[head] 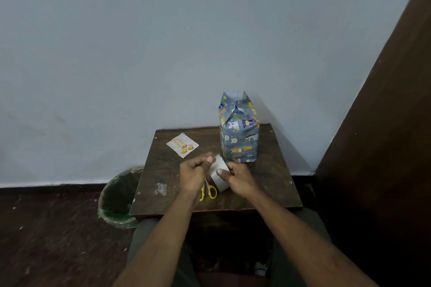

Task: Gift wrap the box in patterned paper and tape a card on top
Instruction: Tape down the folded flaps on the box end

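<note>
Tape roll (218, 176) near table's (268, 184) front edge

Dim, flat indoor light, soft shadows, dark lower corners, wide-angle bending at edges, slightly soft focus

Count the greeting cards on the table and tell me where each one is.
1. A white square greeting card with gold balloons lies flat on the far left part of the dark wooden table, left of the upright box wrapped in blue animal-patterned paper. None seems hidden.
</note>
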